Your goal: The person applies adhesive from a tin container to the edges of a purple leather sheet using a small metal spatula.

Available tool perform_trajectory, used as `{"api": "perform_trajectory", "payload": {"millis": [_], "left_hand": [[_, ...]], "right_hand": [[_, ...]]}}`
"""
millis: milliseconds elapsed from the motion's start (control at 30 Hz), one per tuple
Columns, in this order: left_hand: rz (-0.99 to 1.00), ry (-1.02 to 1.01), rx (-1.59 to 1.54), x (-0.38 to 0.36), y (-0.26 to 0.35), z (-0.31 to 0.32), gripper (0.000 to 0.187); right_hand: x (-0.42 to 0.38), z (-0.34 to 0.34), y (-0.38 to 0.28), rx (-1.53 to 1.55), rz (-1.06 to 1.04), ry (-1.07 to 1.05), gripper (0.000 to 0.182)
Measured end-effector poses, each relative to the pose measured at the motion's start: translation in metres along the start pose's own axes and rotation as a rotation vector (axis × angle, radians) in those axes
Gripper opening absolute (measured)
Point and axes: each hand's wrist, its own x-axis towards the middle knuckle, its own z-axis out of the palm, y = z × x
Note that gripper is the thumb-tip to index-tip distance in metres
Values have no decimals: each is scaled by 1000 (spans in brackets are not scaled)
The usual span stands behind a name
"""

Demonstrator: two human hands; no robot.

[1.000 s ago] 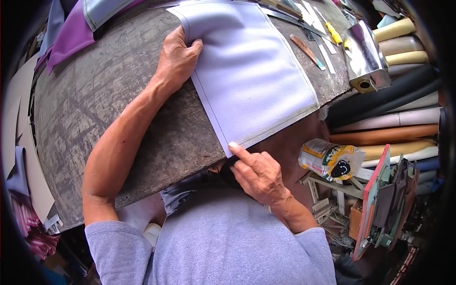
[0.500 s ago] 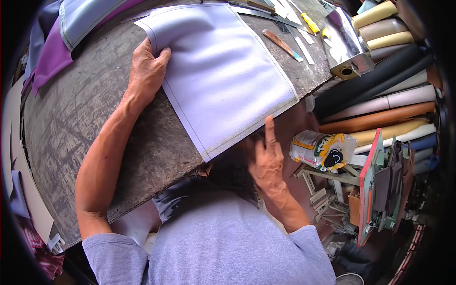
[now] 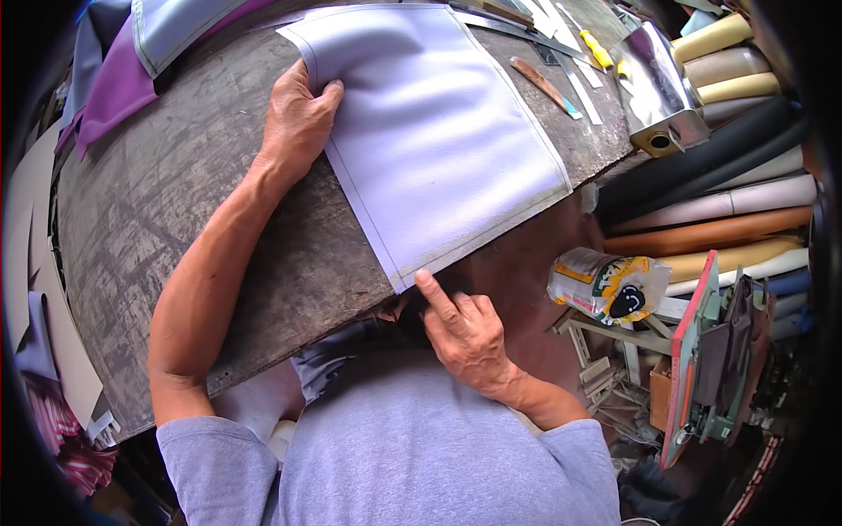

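Observation:
A pale lavender sheet of leather-like material (image 3: 443, 149), with lines along its borders, lies over the front edge of the worktable. My left hand (image 3: 300, 118) is closed on its left edge, thumb on top and the other fingers partly hidden beneath. Soft ripples run across the sheet near that grip. At the sheet's near corner is the tip of my right hand (image 3: 467, 337), its index finger stretched out along the edge and the other fingers loosely bent. Nothing shows in the right hand.
The worn worktable (image 3: 175, 175) has a wooden-handled knife (image 3: 544, 86), a yellow-handled tool (image 3: 598, 51) and metal rulers at the back. A shiny metal can (image 3: 653, 83) stands at its right edge. Rolls of material (image 3: 728, 219) and a plastic bag (image 3: 605, 285) lie to the right.
My right hand has moved left along the sheet's near edge, from its middle to the near-left corner. The left hand keeps its grip. The whole view has shifted slightly.

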Motion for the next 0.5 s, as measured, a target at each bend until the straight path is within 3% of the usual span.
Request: {"api": "perform_trajectory", "payload": {"millis": [33,167,267,367,433,500], "left_hand": [[-9,4,18,-1,0,-1,28],[-16,23,27,2,-5,-1,29],[14,13,-23,2,-4,1,28],[-6,-9,-71,1,-4,0,28],[-17,-10,-72,1,-5,0,27],[-31,-9,-66,1,-5,0,26]], "right_hand": [[1,-1,-1,10,-10,-11,11],[18,-18,5,558,-107,-17,8],[19,-33,31,502,71,198,12],[8,-42,82,7,324,181,14],[1,-49,111,-87,459,79,17],[-6,-43,128,-229,468,-39,18]]}}
